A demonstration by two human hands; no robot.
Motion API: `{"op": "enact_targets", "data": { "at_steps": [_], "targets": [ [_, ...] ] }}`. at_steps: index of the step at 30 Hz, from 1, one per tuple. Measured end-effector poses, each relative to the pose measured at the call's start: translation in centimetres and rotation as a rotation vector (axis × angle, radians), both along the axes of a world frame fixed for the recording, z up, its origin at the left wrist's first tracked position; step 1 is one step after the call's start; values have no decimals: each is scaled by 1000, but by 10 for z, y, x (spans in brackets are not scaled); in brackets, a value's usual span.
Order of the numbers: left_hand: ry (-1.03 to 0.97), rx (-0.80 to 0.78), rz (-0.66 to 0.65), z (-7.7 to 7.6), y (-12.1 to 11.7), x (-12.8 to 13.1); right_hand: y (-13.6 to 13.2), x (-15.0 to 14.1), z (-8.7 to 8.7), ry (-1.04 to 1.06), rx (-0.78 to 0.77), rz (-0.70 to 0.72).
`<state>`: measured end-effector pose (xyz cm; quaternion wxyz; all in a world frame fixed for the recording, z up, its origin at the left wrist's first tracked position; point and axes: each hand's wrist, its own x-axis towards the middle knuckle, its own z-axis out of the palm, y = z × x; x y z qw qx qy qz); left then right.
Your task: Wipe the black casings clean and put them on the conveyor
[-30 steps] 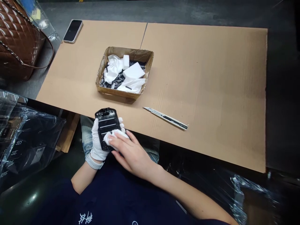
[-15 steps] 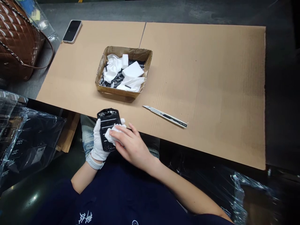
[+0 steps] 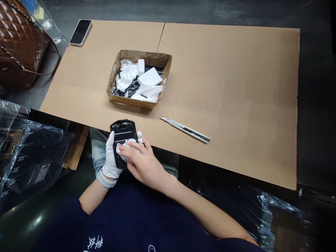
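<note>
**Operator's Body: Worn Items**
Navy short-sleeved shirt (image 3: 136, 217) bears white printed characters (image 3: 95, 243). Left hand (image 3: 111, 157) wears white fabric glove (image 3: 110, 164) and pale wrist strap (image 3: 106, 181); right hand (image 3: 144, 164) ungloved. Blue denim jeans (image 3: 98, 154).

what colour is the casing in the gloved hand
The rounded rectangular plastic casing is black, seen best in the head view.

Looking forward and down from head height, close above the fingers (image 3: 136, 148), low and central in frame, with the cardboard-topped counter (image 3: 231, 87) stretching beyond them.
</note>
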<state>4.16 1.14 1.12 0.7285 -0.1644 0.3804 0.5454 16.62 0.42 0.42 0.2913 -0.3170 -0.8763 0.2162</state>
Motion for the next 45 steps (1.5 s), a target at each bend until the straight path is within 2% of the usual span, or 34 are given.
{"op": "enact_targets", "data": {
  "at_steps": [3,6,10,14,17,20,22,25,30,34,38,42,45],
  "targets": [
    [-17,94,0,-3,-2,-1,1,3,-1,7,-2,2],
    [-34,166,-8,-4,-2,-2,1,6,-2,-24,-26,-66],
    [-1,124,-23,-2,0,-1,-1,6,-2,-32,-21,-58],
    [-23,169,-27,-3,-1,1,5,5,-2,38,-1,-3],
    [-34,181,4,-4,-3,1,14,4,-2,150,6,-68],
    [-58,126,55,-4,-2,2,20,-1,-1,210,25,-147],
    [-63,83,90,-4,-1,3,21,-5,0,194,33,-160],
    [-52,51,140,-3,1,4,20,-9,2,151,50,-91],
    [-72,72,109,-8,0,5,19,-5,3,70,33,-136],
    [-30,67,129,-9,-2,4,17,-2,2,62,7,-96],
    [-33,65,77,-8,-3,3,15,-1,1,9,4,-164],
    [-6,56,109,-8,-5,3,14,1,0,43,40,-107],
    [-5,89,90,-8,-6,4,14,4,-1,44,5,-139]
  ]
}}
